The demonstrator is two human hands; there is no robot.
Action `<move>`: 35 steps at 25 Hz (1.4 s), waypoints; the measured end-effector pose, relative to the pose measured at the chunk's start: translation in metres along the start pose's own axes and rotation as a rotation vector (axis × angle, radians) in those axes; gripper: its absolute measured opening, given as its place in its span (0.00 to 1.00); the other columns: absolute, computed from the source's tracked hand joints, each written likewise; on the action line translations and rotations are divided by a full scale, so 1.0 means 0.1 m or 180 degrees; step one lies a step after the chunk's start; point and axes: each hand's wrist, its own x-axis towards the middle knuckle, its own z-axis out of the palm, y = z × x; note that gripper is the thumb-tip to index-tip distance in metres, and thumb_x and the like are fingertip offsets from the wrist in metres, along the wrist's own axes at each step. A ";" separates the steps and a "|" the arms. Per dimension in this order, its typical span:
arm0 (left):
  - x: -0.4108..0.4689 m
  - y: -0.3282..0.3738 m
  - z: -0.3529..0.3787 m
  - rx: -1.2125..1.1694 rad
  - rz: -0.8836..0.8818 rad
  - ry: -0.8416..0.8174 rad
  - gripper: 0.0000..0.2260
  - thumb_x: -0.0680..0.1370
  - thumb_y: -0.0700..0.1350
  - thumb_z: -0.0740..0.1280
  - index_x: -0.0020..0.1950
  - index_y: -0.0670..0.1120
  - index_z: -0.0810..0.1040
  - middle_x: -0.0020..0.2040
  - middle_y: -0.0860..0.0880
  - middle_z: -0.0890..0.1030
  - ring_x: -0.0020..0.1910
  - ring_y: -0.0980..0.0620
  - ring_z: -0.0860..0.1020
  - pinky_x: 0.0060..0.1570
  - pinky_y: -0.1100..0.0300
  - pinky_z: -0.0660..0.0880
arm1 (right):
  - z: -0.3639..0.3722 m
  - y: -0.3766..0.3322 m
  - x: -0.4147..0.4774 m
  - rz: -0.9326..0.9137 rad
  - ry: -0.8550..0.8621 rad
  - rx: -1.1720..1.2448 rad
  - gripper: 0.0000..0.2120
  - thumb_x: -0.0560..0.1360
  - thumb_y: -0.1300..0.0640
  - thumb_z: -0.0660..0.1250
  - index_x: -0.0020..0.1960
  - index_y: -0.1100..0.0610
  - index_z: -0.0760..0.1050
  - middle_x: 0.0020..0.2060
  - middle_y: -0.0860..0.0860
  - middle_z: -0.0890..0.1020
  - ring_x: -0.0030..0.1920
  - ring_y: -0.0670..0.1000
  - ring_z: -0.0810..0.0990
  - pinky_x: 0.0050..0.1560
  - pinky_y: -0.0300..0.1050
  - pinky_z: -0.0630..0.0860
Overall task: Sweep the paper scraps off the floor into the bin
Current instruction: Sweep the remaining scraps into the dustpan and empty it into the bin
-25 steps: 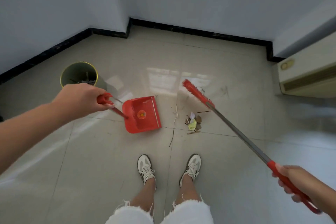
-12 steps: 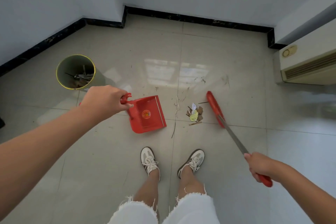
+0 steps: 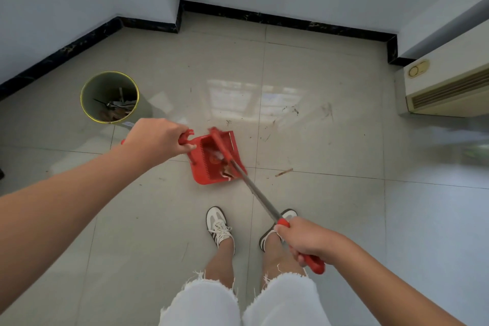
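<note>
A red dustpan [image 3: 209,169] rests on the tiled floor ahead of my feet. My left hand [image 3: 156,140] grips its handle. My right hand [image 3: 304,242] holds the red grip of a broom [image 3: 258,193] with a metal shaft. The broom's red head lies blurred across the dustpan's mouth. Paper scraps [image 3: 226,171] sit inside the pan beside the broom head. One brown scrap [image 3: 283,172] lies on the floor to the right of the pan. A green bin [image 3: 92,87] with a yellow rim stands at the left, holding rubbish.
My feet in white shoes [image 3: 219,225] stand just behind the pan. A cream floor-standing unit [image 3: 447,87] sits against the right wall. Black skirting [image 3: 285,21] runs along the walls. Small dirt specks [image 3: 291,110] mark the tiles beyond the pan.
The broom head swept left from beside the scrap pile into the dustpan, carrying most scraps in. My right hand drew in closer. The dustpan stayed in about the same spot.
</note>
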 end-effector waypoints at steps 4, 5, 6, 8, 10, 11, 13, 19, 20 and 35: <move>-0.30 -0.09 0.10 -0.0173 -0.0037 0.0147 0.15 0.72 0.60 0.68 0.41 0.48 0.80 0.32 0.50 0.78 0.30 0.49 0.69 0.29 0.61 0.62 | -0.24 0.19 -0.47 -0.0013 0.0012 0.0748 0.15 0.80 0.49 0.58 0.41 0.59 0.66 0.23 0.50 0.65 0.20 0.46 0.60 0.20 0.34 0.58; -0.35 -0.09 0.11 -0.0166 -0.0068 0.0118 0.15 0.72 0.60 0.68 0.41 0.48 0.80 0.32 0.51 0.79 0.30 0.48 0.70 0.29 0.61 0.60 | -0.32 0.28 -0.66 0.0028 0.0066 0.0870 0.16 0.80 0.49 0.59 0.42 0.60 0.67 0.23 0.50 0.65 0.19 0.46 0.60 0.20 0.33 0.57; -0.40 -0.09 0.12 -0.0141 -0.0081 0.0071 0.15 0.72 0.60 0.67 0.42 0.49 0.80 0.33 0.51 0.79 0.30 0.48 0.71 0.29 0.61 0.59 | -0.39 0.36 -0.84 0.0079 0.0126 0.0990 0.16 0.80 0.48 0.60 0.43 0.62 0.69 0.23 0.50 0.66 0.19 0.46 0.60 0.19 0.33 0.57; -0.49 -0.12 0.12 -0.0145 -0.0080 0.0049 0.15 0.73 0.61 0.67 0.42 0.49 0.80 0.32 0.52 0.78 0.30 0.49 0.71 0.29 0.62 0.59 | -0.50 0.54 -1.12 0.0176 0.0298 0.1091 0.18 0.79 0.48 0.61 0.44 0.64 0.70 0.23 0.52 0.66 0.19 0.46 0.60 0.19 0.32 0.58; -0.62 -0.22 0.09 -0.0200 -0.0150 0.0138 0.13 0.72 0.61 0.68 0.42 0.51 0.80 0.32 0.52 0.80 0.31 0.47 0.75 0.29 0.62 0.61 | -0.58 0.71 -1.27 0.0268 0.0500 0.1012 0.18 0.79 0.48 0.62 0.43 0.64 0.70 0.23 0.52 0.67 0.19 0.47 0.61 0.19 0.33 0.59; -0.71 -0.28 0.05 -0.0224 -0.0209 0.0197 0.12 0.71 0.61 0.68 0.42 0.53 0.80 0.33 0.52 0.80 0.33 0.47 0.78 0.29 0.62 0.61 | -0.62 0.79 -1.29 0.0301 0.0631 0.0981 0.18 0.79 0.49 0.62 0.42 0.65 0.70 0.22 0.52 0.67 0.19 0.48 0.62 0.19 0.33 0.60; -0.92 -0.41 -0.05 -0.0262 -0.0303 0.0320 0.11 0.71 0.62 0.69 0.41 0.55 0.79 0.33 0.53 0.80 0.34 0.48 0.79 0.28 0.63 0.62 | -0.71 0.95 -1.26 0.0370 0.0856 0.0968 0.17 0.78 0.50 0.63 0.42 0.65 0.71 0.22 0.53 0.68 0.18 0.48 0.64 0.19 0.34 0.61; -1.32 -0.43 -0.15 -0.0006 -0.0136 0.0437 0.09 0.68 0.59 0.73 0.38 0.55 0.79 0.28 0.55 0.78 0.27 0.49 0.75 0.27 0.63 0.66 | -0.94 1.31 -0.67 0.0655 0.1377 0.0638 0.18 0.81 0.56 0.58 0.36 0.64 0.66 0.22 0.56 0.69 0.18 0.49 0.64 0.19 0.35 0.62; -1.29 -0.39 -0.11 0.0065 -0.0059 0.0393 0.10 0.68 0.59 0.74 0.37 0.54 0.79 0.28 0.54 0.78 0.27 0.48 0.76 0.26 0.64 0.66 | -0.94 1.33 -0.50 0.0730 0.1435 0.0438 0.19 0.82 0.57 0.56 0.35 0.65 0.66 0.22 0.57 0.69 0.18 0.49 0.64 0.20 0.35 0.61; -0.94 -0.21 0.30 0.0180 -0.0031 -0.0015 0.16 0.72 0.63 0.64 0.40 0.52 0.76 0.32 0.53 0.79 0.28 0.51 0.71 0.27 0.60 0.69 | 0.63 0.21 -0.30 0.0349 0.0174 -0.0361 0.08 0.71 0.67 0.51 0.44 0.57 0.64 0.25 0.57 0.68 0.20 0.49 0.64 0.22 0.33 0.59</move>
